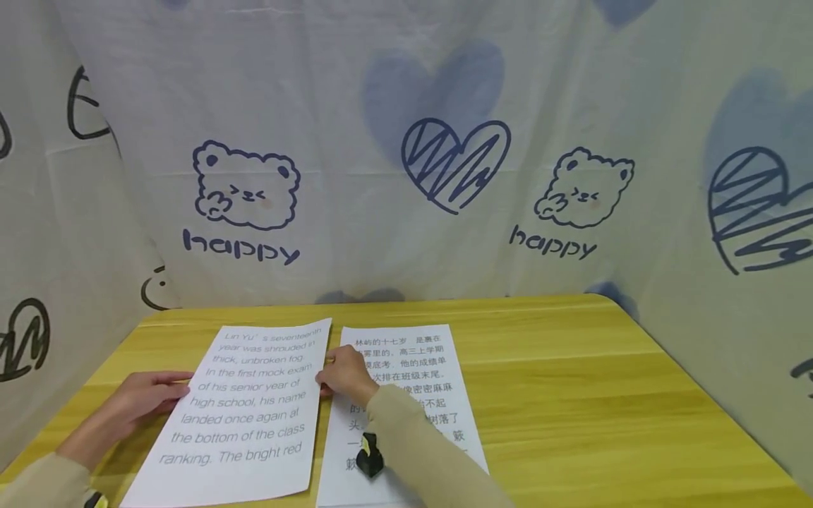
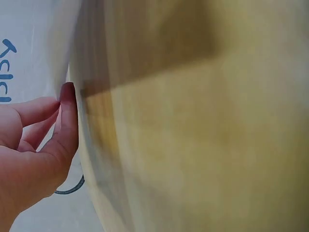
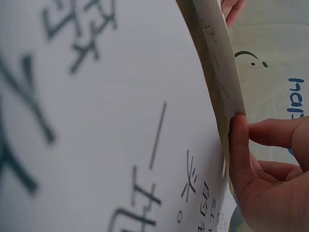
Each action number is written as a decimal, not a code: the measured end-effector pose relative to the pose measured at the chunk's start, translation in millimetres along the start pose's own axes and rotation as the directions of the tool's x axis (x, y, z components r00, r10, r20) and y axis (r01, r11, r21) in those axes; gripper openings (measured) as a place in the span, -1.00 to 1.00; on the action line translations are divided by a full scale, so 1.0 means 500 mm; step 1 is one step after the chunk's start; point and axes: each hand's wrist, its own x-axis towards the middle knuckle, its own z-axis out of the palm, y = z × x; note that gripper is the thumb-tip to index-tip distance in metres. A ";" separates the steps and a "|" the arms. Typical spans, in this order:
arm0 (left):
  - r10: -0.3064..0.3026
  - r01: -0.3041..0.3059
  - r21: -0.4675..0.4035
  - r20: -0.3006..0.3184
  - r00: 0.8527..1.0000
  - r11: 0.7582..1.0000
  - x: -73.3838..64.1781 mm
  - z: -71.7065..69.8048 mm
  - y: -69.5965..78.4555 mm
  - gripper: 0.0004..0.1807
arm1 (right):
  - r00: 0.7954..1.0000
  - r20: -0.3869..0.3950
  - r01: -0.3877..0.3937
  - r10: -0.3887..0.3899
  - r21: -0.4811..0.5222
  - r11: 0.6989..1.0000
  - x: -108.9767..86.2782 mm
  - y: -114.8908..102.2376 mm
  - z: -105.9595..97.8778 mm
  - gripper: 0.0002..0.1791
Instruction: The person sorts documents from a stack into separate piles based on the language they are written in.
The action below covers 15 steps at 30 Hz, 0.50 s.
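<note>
A sheet of paper with English text (image 1: 244,416) is raised a little off the table, its right edge curving up. My left hand (image 1: 142,402) pinches its left edge between thumb and fingers; the left wrist view shows that hand (image 2: 43,140) at the sheet's edge. At the opposite edge, my right hand (image 1: 346,374) pinches the same sheet, and in the right wrist view the hand (image 3: 270,169) has thumb and finger on its edge. Beneath my right forearm lies a second sheet with Chinese text (image 1: 438,381), partly covered by the sleeve.
Both sheets are on a yellow wood-grain table (image 1: 571,395), whose bare surface extends to the right. A white cloth (image 1: 356,233) printed with bears and hearts hangs behind the table and along both sides.
</note>
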 end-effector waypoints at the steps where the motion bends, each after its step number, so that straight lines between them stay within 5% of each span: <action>1: -0.005 0.005 0.009 -0.004 1.000 1.000 0.001 0.000 0.001 -0.35 | 1.000 0.003 0.008 -0.008 -0.003 1.000 0.000 0.001 0.001 -0.63; 15: -0.089 0.091 0.090 -0.027 0.996 0.992 -0.002 0.009 0.023 -0.35 | 0.997 0.077 0.008 -0.007 -0.005 1.000 -0.006 -0.003 -0.001 -0.95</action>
